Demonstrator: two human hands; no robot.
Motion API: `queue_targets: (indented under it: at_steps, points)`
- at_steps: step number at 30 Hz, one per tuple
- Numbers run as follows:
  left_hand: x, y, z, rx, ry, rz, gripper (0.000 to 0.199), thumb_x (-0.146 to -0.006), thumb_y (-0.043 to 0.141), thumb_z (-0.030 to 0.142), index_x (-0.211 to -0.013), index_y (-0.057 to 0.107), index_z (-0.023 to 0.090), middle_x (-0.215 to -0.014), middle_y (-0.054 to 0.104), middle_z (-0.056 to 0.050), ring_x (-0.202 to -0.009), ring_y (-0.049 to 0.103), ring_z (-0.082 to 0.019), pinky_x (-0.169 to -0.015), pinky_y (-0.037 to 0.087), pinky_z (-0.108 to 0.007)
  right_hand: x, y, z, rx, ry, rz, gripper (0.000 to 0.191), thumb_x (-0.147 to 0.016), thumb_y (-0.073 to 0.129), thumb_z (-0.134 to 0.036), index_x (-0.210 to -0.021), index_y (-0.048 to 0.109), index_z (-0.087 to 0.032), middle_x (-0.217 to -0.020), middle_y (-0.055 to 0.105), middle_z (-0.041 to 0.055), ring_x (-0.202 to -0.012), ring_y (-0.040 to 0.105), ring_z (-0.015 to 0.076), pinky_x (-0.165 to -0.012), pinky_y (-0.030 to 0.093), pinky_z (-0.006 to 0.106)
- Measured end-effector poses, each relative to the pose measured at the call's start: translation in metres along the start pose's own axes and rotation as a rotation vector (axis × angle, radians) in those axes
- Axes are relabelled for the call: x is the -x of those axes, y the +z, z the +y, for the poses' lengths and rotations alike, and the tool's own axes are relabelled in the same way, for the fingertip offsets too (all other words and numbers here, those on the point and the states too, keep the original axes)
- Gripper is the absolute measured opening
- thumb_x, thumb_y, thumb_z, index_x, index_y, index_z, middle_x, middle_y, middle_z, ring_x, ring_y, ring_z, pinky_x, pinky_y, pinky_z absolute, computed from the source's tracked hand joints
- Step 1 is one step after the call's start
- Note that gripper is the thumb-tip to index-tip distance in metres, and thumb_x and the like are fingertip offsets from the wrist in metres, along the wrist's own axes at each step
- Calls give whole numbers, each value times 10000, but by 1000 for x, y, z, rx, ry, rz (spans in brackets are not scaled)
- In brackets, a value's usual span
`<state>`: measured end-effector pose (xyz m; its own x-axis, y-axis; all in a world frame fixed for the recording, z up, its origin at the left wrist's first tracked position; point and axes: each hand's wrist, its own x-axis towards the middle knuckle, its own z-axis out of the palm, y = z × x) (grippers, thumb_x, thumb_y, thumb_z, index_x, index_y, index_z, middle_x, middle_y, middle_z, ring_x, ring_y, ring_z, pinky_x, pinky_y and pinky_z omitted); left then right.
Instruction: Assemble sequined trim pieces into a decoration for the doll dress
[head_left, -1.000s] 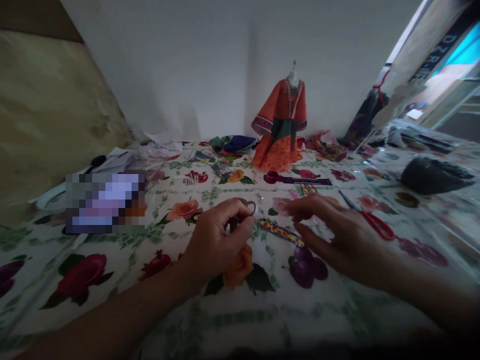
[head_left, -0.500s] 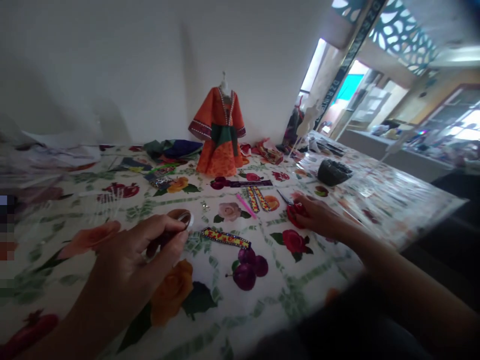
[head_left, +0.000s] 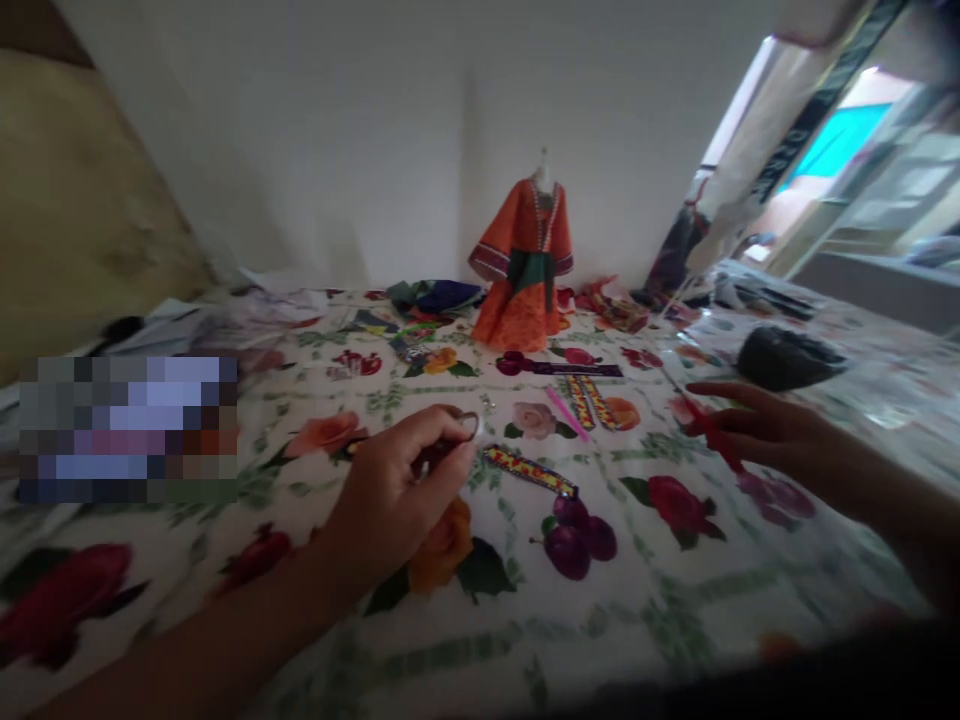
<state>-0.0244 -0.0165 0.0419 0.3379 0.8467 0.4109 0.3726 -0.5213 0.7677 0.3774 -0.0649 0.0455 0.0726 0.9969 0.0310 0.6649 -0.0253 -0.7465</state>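
My left hand (head_left: 409,485) is closed, with a small pale loop of ribbon or tape (head_left: 472,427) pinched between thumb and forefinger. On the right, my right hand (head_left: 757,425) is on red-handled scissors (head_left: 712,432), their blades pointing to the upper left. A yellow patterned trim strip (head_left: 531,471) lies just right of my left hand. Farther back lie a folded yellow strip (head_left: 591,402), a pink strip (head_left: 568,414) and a dark purple strip (head_left: 576,369). An orange and green doll-sized dress (head_left: 525,265) stands on a small form by the wall.
A flowered cloth (head_left: 555,635) covers the table. Folded dark fabric (head_left: 435,295) and red fabric (head_left: 615,303) flank the dress. A black plastic bundle (head_left: 787,357) sits at the right. Clear plastic and papers (head_left: 274,303) lie at the back left.
The view has turned left, so the dress and strips appear farther right. My right hand has moved right, away from the strips, with the scissors. My left hand still pinches the loop.
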Motion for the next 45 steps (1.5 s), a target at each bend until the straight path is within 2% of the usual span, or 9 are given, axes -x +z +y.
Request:
queue_targets:
  at_steps: [3, 5, 7, 10, 14, 20, 24, 31, 45]
  points:
    - [1, 0, 2, 94, -51, -29, 118, -905, 570, 220, -799, 617, 193, -661, 509, 51, -537, 404, -83, -504, 337, -220, 4, 28, -32, -89, -172, -104, 595, -873, 671, -510, -1399, 496, -295, -888, 705, 50, -709, 681, 222, -570, 575, 332]
    - [2, 0, 2, 142, -87, -52, 131, -916, 565, 234, -801, 611, 190, -672, 496, 49, -543, 394, -82, -507, 336, -220, 7, 51, -58, 4, -291, -155, 555, -903, 643, -501, -1390, 495, -281, -919, 700, 60, -801, 693, 241, -645, 591, 349]
    - [3, -1, 2, 171, -119, -66, 136, -920, 565, 246, -804, 608, 187, -678, 483, 47, -554, 393, -85, -509, 333, -221, 9, 73, -79, 198, -382, -104, 558, -886, 668, -522, -1365, 509, -281, -919, 703, 57, -777, 684, 241, -660, 583, 369]
    - [3, -2, 3, 210, -153, -77, 137, -924, 561, 256, -817, 609, 185, -681, 470, 45, -564, 393, -87, -509, 328, -222, 10, 99, -97, 397, -508, -135, 746, -816, 722, -588, -1439, 452, -280, -1092, 701, 100, -871, 696, 275, -732, 590, 421]
    - [2, -4, 4, 235, -181, -77, 125, -916, 576, 262, -829, 624, 186, -663, 466, 45, -561, 389, -92, -508, 324, -227, 5, 116, -105, 430, -596, -169, 661, -865, 676, -559, -1418, 493, -246, -1322, 627, 156, -1038, 684, 309, -823, 592, 462]
    - [2, -5, -1, 290, -201, -103, 93, -900, 563, 240, -849, 627, 195, -642, 443, 51, -550, 382, -96, -501, 314, -225, 0, 124, -107, 440, -663, -147, 568, -898, 659, -486, -1391, 544, -228, -1431, 573, 170, -1172, 650, 354, -909, 582, 532]
    - [1, -4, -3, 276, -206, -88, 91, -877, 557, 235, -841, 630, 194, -623, 456, 48, -549, 390, -102, -501, 311, -229, -1, 125, -107, 418, -688, -137, 558, -881, 694, -409, -1394, 565, -233, -1395, 608, 165, -1150, 671, 349, -894, 600, 508]
    - [0, -4, 1, 278, -211, -100, 136, -870, 541, 263, -851, 646, 178, -689, 571, 10, -579, 451, -113, -529, 347, -247, -2, 127, -107, 412, -683, -135, 531, -927, 625, -456, -1397, 572, -216, -1317, 655, 167, -1072, 699, 339, -841, 607, 494]
    - [-2, -4, 0, 312, -218, -99, 152, -872, 548, 284, -819, 643, 178, -663, 557, 15, -547, 473, -108, -508, 363, -247, -2, 129, -105, 440, -687, -101, 509, -917, 630, -410, -1393, 578, -236, -1269, 689, 147, -992, 725, 313, -783, 625, 434]
